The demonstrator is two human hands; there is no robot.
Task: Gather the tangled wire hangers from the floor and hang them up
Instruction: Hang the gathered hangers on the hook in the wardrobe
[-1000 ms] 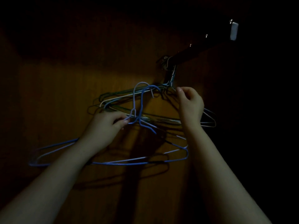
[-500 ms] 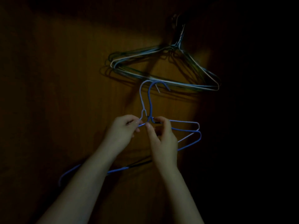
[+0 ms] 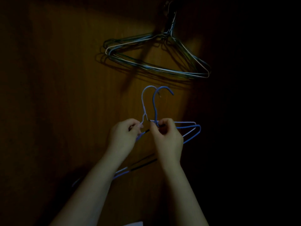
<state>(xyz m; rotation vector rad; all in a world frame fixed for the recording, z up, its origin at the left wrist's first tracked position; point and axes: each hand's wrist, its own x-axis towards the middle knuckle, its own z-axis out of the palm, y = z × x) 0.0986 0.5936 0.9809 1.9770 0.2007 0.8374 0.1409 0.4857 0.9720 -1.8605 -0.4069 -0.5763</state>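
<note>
Two blue wire hangers [image 3: 154,103] are held side by side below the rail, hooks pointing up. My left hand [image 3: 124,137] pinches the neck of the paler hanger. My right hand [image 3: 167,141] pinches the neck of the darker one, just right of it. Their shoulders stick out to the right, and their bottom bars run down left behind my forearms. Above them a bunch of several dark and white wire hangers [image 3: 156,59] hangs by its hooks, whose tops vanish into the dark at the upper edge.
A brown wooden panel [image 3: 73,79] fills the background, lit only in the middle. The right side of the view is black. A pale scrap [image 3: 133,223] shows at the bottom edge.
The view has dropped, so the rail is out of sight. My right hand came down from the hung bunch and now grips the second blue hanger's neck next to my left hand.
</note>
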